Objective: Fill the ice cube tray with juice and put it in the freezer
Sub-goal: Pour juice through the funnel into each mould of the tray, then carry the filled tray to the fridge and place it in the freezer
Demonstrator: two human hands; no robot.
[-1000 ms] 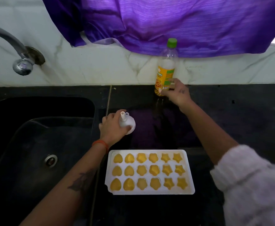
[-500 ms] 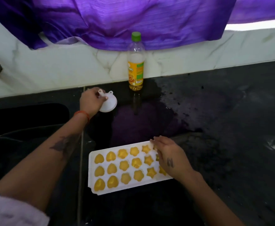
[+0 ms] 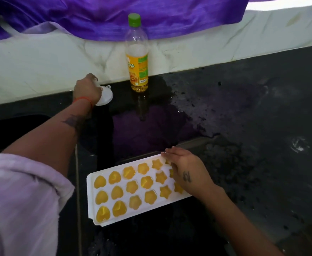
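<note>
Eighteen moulded cells, all filled with yellow juice, show in the white ice cube tray point(image 3: 128, 193), which lies flat on the black countertop point(image 3: 253, 126) near the front edge. Its long axis runs from lower left to upper right, so the right end sits farther from the person than the left. Heart shapes fill the left columns, flower shapes the middle, stars the right.

At the tray's right end rests the right hand point(image 3: 187, 172), palm down, with fingers laid over the far right corner and the star cells there; the fingertips reach the far rim. Whether any finger hooks under the edge cannot be told.

Well beyond the tray, close to the white marble backsplash point(image 3: 40, 67), the left hand point(image 3: 86, 89) curls round the spout of a white funnel point(image 3: 105, 97), whose wide mouth faces down toward the counter. An orange thread circles that wrist, and a pale lilac sleeve point(image 3: 18, 200) covers the upper arm.

Just right of the funnel stands the juice bottle point(image 3: 137, 58), upright, green cap on, with juice in its lower part behind a yellow label. It stands against the backsplash, apart from both hands.

Purple cloth point(image 3: 133, 13) hangs over the top of the backsplash. Between bottle and tray the counter is wet and glossy, mirroring the purple. A dark sink point(image 3: 13, 130) lies at the left, beneath the left forearm.
</note>
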